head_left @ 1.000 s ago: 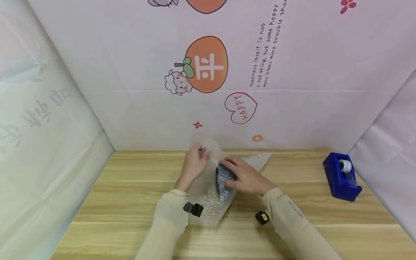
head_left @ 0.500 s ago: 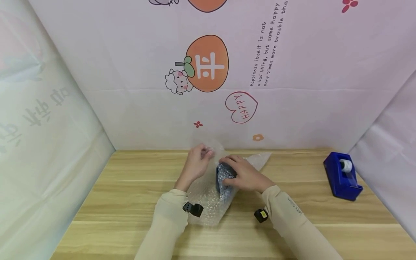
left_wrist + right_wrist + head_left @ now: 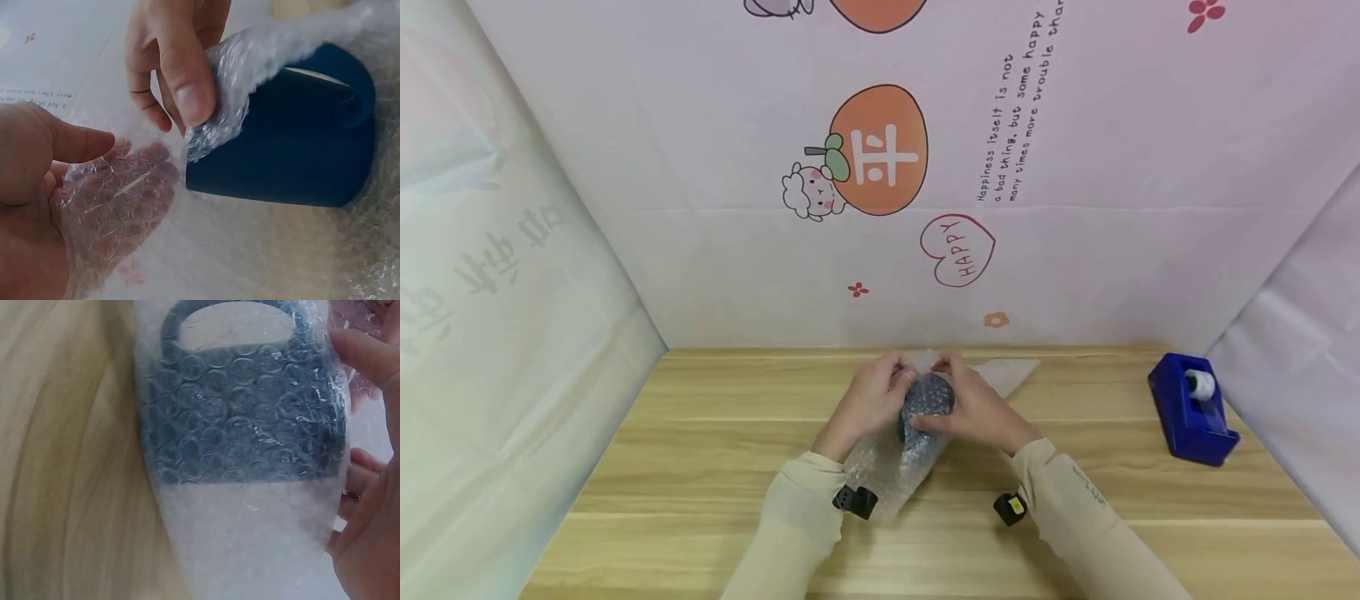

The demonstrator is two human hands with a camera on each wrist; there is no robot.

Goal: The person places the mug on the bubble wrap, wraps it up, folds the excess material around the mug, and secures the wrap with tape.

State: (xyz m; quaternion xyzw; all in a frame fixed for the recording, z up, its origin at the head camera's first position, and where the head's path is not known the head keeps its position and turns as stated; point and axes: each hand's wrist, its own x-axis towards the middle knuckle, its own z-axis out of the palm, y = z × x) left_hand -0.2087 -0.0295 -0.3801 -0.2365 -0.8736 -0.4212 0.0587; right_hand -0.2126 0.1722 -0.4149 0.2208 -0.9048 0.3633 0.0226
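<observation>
A dark blue mug (image 3: 287, 150) with a handle is partly covered by clear bubble wrap (image 3: 887, 475). Its side is bare in the left wrist view, while a layer of wrap covers it in the right wrist view. My left hand (image 3: 868, 404) pinches the wrap's edge between thumb and fingers, close to one end of the mug. My right hand (image 3: 983, 410) grips the wrapped mug, its thumb (image 3: 190, 94) pressing the wrap against it. Part of the mug is hidden behind both hands in the head view.
A blue tape dispenser (image 3: 1195, 421) with a roll of clear tape stands at the right of the wooden table (image 3: 715, 433). A loose corner of wrap points toward the back right. Printed cloth walls (image 3: 737, 267) enclose the table's back and sides.
My left hand has moved right, bringing the left flap of the wrap in against the mug. The right hand still holds the mug, its fingers now at the mug's far end.
</observation>
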